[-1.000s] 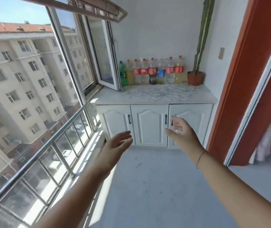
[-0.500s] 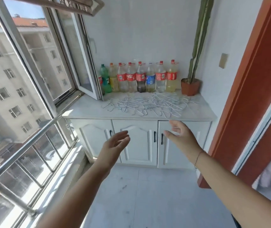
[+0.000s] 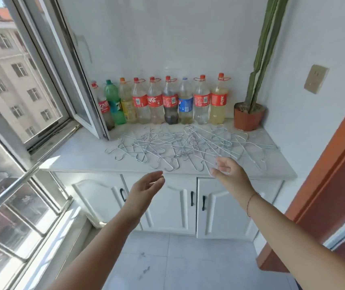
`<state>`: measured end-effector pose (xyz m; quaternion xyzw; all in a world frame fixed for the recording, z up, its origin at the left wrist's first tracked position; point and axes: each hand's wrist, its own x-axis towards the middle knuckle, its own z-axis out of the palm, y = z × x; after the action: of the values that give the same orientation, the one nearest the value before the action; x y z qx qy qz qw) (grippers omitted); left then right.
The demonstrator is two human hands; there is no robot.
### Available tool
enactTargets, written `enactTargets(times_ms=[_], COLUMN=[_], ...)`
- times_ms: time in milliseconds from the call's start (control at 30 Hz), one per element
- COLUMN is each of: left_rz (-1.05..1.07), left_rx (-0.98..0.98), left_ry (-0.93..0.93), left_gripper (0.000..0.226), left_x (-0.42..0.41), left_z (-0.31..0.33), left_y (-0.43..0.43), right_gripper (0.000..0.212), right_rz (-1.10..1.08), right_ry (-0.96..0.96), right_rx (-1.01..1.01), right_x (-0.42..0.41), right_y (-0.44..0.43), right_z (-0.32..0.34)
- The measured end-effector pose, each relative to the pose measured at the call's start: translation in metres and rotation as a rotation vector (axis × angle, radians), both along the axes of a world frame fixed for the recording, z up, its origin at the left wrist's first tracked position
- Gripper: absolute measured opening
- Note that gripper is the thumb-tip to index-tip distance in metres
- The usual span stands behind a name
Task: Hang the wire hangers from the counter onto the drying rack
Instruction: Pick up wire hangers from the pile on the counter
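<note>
White surface (image 3: 79,155) carries tangled wire hangers (image 3: 180,147); I see left hand (image 3: 146,185) and right hand (image 3: 228,172) both open, empty, near its front edge.

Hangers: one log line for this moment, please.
hangers: piled on counter | left hand: open, empty | right hand: open, reaching pile

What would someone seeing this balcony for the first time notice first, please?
Probably the tangled heap of wire hangers spread across the white counter, with a row of soda bottles lined up against the wall behind it. Next, the tall cactus in its pot at the right corner. Both hands, left and right, reach open toward the heap, holding nothing.
</note>
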<state>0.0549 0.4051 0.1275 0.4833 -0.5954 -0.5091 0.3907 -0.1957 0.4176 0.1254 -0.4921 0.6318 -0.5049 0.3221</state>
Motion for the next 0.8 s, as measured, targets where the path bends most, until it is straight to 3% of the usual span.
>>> enactTargets(times_ms=[100, 433, 800], left_rz=[-0.018, -0.030, 0.182], left_rx=[0.028, 0.160, 0.455], left_ry=[0.007, 0.019, 0.119], left_gripper=[0.022, 0.028, 0.011], left_x=[-0.017, -0.093, -0.185], left_z=[-0.008, -0.049, -0.113], left_y=[-0.053, -0.208, -0.293], right_gripper=[0.033, 0.032, 0.027], right_rz=[-0.041, -0.102, 0.070], right_ry=[0.003, -0.003, 0.153], right_rx=[0.031, 0.167, 0.348], right_x=[-0.018, -0.085, -0.153], right_y=[-0.049, -0.208, -0.371], right_z=[-0.009, -0.048, -0.117])
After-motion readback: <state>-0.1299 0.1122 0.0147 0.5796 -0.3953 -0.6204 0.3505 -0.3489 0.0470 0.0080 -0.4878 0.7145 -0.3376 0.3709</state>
